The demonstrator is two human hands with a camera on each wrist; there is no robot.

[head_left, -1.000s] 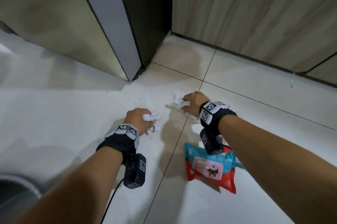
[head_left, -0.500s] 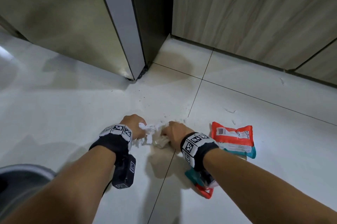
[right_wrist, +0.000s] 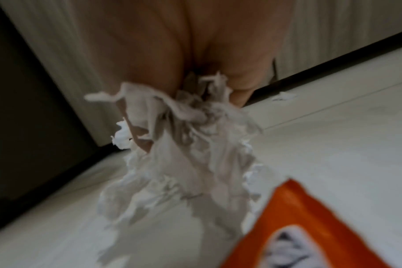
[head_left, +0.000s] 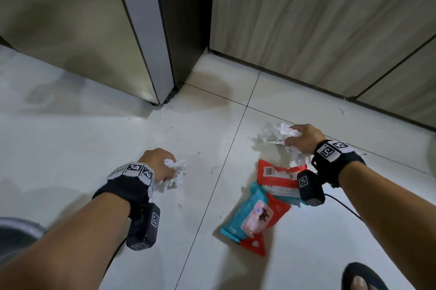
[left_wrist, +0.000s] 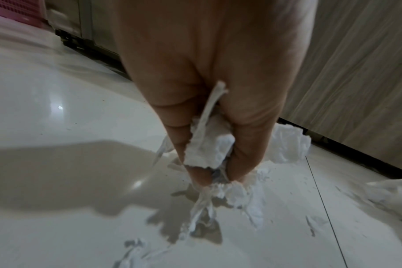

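Observation:
My left hand [head_left: 162,163] grips a wad of torn white tissue [head_left: 175,168] low over the white tiled floor [head_left: 70,148]. In the left wrist view that tissue [left_wrist: 207,148] is squeezed between my curled fingers [left_wrist: 248,148], with shreds hanging down. My right hand [head_left: 303,138] grips a bigger clump of white tissue [head_left: 282,135] farther right, near the wooden cabinet. The right wrist view is blurred and shows this clump [right_wrist: 184,145] trailing from my fist. Small white scraps [head_left: 213,169] lie on the floor between the hands.
Two red and teal wet-wipe packs lie under my right wrist, one [head_left: 279,176] farther and one [head_left: 253,219] nearer. A steel fridge [head_left: 82,30] stands at back left, wood-grain cabinet doors [head_left: 318,18] at back right. A grey bin rim [head_left: 16,226] shows lower left, a sandalled foot [head_left: 361,278] lower right.
My right hand has swept its tissue clump away from the left hand, up and to the right. The left hand has stayed about where it was, still holding its wad.

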